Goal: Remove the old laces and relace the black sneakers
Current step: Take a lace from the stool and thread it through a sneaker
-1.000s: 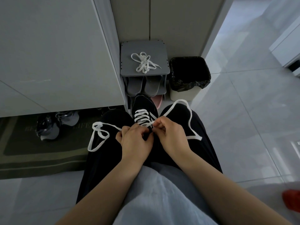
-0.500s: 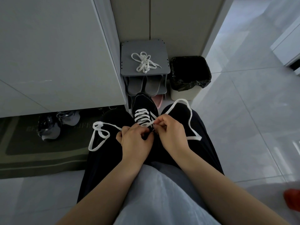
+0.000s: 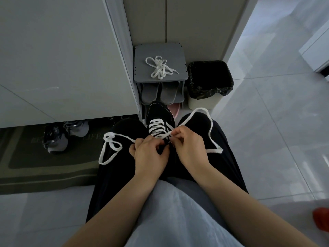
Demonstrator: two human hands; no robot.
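Pale tiled floor | green mat | right hand pinches lace, seemingly

Shoe rack, top: grey board; tangled lace bundle at centre.
Shoe rack, lower shelf: pair of grey slippers, side by side.
Floor: pale glossy tiles; rack standing in wall corner; bin with black liner just right of rack; something pink at rack foot, mostly hidden.
Mat: dark green, left of rack and nearer; grey sneakers near far edge.
Lap: in front of rack; black sneaker between thighs, toe toward rack; white lace draped over both thighs.
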